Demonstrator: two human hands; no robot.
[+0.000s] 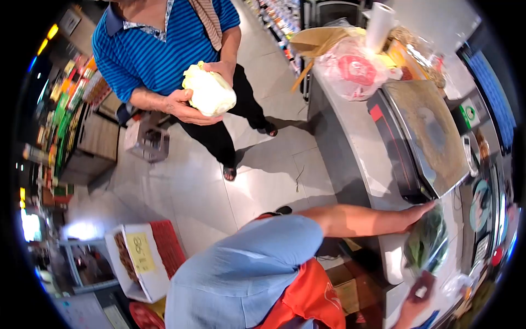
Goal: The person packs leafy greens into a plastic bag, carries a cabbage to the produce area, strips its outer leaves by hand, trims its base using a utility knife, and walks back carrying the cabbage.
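Observation:
On the counter at the right lies a clear plastic bag of leafy greens (426,244). My left hand (413,218) reaches across from a light blue sleeve and is closed on the bag's far end, fingers partly hidden by the edge of the bag. At the near end, my right hand (421,290) is in shadow and slightly blurred, its thumb and fingers pinched on the bag. Just beyond my left hand stands a weighing scale (433,137) with a worn metal top. A red apron (315,299) hangs on my front.
Another person in a blue striped shirt (164,49) stands across the floor, holding a pale cabbage (213,93) in both hands. A pink-white plastic bag (350,66) and a paper roll (379,27) are on the counter (345,120). A white box (137,263) stands lower left.

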